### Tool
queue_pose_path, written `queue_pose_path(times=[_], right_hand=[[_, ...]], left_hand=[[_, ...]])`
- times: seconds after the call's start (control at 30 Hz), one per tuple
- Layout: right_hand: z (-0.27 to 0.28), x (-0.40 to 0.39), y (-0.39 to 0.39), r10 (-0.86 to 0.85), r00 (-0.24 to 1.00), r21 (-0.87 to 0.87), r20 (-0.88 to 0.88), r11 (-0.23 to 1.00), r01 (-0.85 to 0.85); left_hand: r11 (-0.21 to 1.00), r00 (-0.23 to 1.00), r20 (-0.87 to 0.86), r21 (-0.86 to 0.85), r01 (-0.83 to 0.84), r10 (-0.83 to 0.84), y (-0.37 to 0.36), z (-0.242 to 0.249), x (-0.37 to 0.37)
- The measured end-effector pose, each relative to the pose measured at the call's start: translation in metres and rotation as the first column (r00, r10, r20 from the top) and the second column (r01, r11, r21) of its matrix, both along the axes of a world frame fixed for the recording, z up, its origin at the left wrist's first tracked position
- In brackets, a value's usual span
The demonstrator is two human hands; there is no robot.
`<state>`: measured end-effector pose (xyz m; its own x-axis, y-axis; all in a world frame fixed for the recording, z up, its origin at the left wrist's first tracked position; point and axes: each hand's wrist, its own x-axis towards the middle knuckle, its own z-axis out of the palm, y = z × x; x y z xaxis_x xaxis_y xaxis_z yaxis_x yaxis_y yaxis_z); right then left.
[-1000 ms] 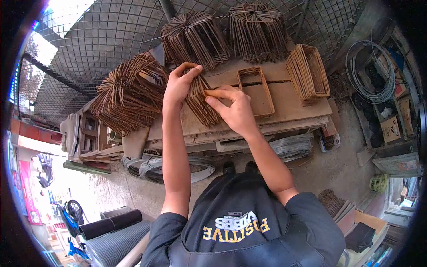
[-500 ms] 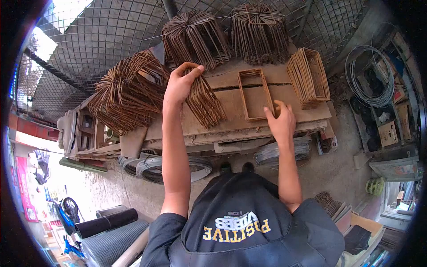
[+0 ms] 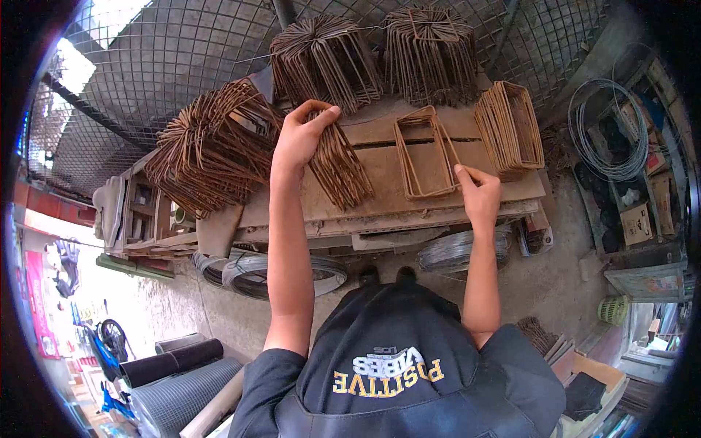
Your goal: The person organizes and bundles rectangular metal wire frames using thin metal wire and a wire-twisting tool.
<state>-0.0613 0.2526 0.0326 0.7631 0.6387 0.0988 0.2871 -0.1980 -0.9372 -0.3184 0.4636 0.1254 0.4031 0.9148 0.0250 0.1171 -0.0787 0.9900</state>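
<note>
My left hand is closed round the upper end of a bundle of rusty rectangular wire frames, which leans on the wooden table. Farther right, my right hand pinches the right side of a rusty rectangular frame between thumb and fingers. That side is lifted and slants away from another rectangle lying beneath it. Just beyond my right hand, a stack of similar frames stands at the table's right end.
Large bundles of bent rods stand at the left, back middle and back right. Wire mesh rises behind. Wire coils lie below the table's front edge, and another coil hangs at right.
My right hand has moved slightly right and closed on the side of a rectangular frame, which is now raised at an angle. My left hand has stayed on its bundle.
</note>
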Motion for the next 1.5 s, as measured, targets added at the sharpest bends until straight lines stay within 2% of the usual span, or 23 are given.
queue_pose_path(times=[0.13,0.23,0.3,0.43,0.5,0.53,0.63,0.67,0.77,0.8,0.87,0.93,1.0,1.07,1.13,1.2,1.27,1.3,1.37,1.5], right_hand=[[0.008,0.011,0.002,-0.008,0.994,0.037,-0.113,0.999,0.012],[0.014,0.017,0.002,-0.05,0.99,0.083,-0.135,0.995,0.061],[0.012,0.024,0.005,-0.131,0.989,0.185,-0.067,0.972,0.142],[0.024,0.027,0.01,-0.218,0.976,0.238,0.021,0.949,0.207],[0.03,0.026,0.014,-0.228,0.959,0.298,0.17,0.939,0.17],[0.035,0.024,0.015,-0.229,0.959,0.297,0.169,0.939,0.172],[0.05,0.016,0.023,-0.089,0.926,0.288,0.366,0.957,-0.022],[0.055,0.012,0.024,-0.089,0.926,0.288,0.366,0.957,-0.022],[0.069,-0.001,0.034,0.019,0.862,0.244,0.507,0.955,-0.165],[0.075,-0.004,0.036,0.02,0.861,0.245,0.508,0.955,-0.167],[0.086,-0.012,0.042,0.149,0.825,0.136,0.545,0.956,-0.262],[0.094,-0.022,0.05,0.18,0.817,0.15,0.548,0.94,-0.308],[0.103,-0.03,0.059,0.281,0.736,0.067,0.617,0.912,-0.404],[0.111,-0.037,0.068,0.319,0.733,0.02,0.601,0.91,-0.413],[0.115,-0.041,0.08,0.384,0.674,-0.052,0.631,0.888,-0.457],[0.127,-0.049,0.088,0.427,0.667,-0.111,0.611,0.88,-0.461],[0.139,-0.057,0.098,0.514,0.671,-0.283,0.534,0.857,-0.432],[0.14,-0.06,0.104,0.516,0.67,-0.283,0.534,0.855,-0.434],[0.142,-0.066,0.115,0.548,0.642,-0.406,0.536,0.834,-0.374],[0.125,-0.075,0.141,0.545,0.615,-0.437,0.569,0.835,-0.336]], left_hand=[[0.998,0.999,-0.023,-0.034,-0.049,0.049,-0.008,0.008,0.002],[0.998,0.996,-0.077,0.038,-0.045,0.048,-0.004,0.005,0.001],[0.999,0.997,-0.073,0.015,-0.032,0.033,-0.003,0.004,0.0],[0.999,1.0,-0.013,-0.045,-0.018,0.018,-0.003,0.002,0.0],[0.999,1.0,-0.014,-0.053,-0.014,0.014,-0.002,0.002,0.0],[0.998,1.0,-0.015,-0.053,-0.013,0.012,-0.004,0.003,0.0],[0.998,0.999,-0.03,-0.053,-0.031,0.03,-0.006,0.006,0.002],[0.999,0.998,-0.04,-0.026,-0.04,0.039,-0.005,0.003,0.002],[0.999,0.998,-0.048,0.001,-0.043,0.043,-0.001,0.0,0.001],[0.999,0.998,-0.048,-0.001,-0.035,0.034,-0.001,0.0,0.001],[0.999,0.999,-0.042,-0.016,-0.032,0.032,-0.001,0.001,0.0],[0.999,0.999,-0.038,-0.03,-0.028,0.027,-0.003,0.004,0.0],[0.999,0.998,-0.049,-0.033,-0.03,0.028,-0.005,0.006,0.001],[0.999,0.997,-0.064,-0.009,-0.043,0.043,-0.006,0.007,0.002],[0.998,0.995,-0.078,0.013,-0.055,0.056,-0.007,0.007,0.003],[0.998,0.996,-0.078,0.025,-0.05,0.052,-0.007,0.009,0.003],[0.999,0.996,-0.072,0.025,-0.047,0.049,-0.004,0.005,0.002],[0.999,0.997,-0.066,0.027,-0.042,0.043,-0.003,0.004,0.002],[0.999,0.997,-0.057,0.01,-0.043,0.044,-0.003,0.003,0.001],[0.999,0.999,-0.023,-0.026,-0.032,0.032,0.001,-0.002,0.001]])
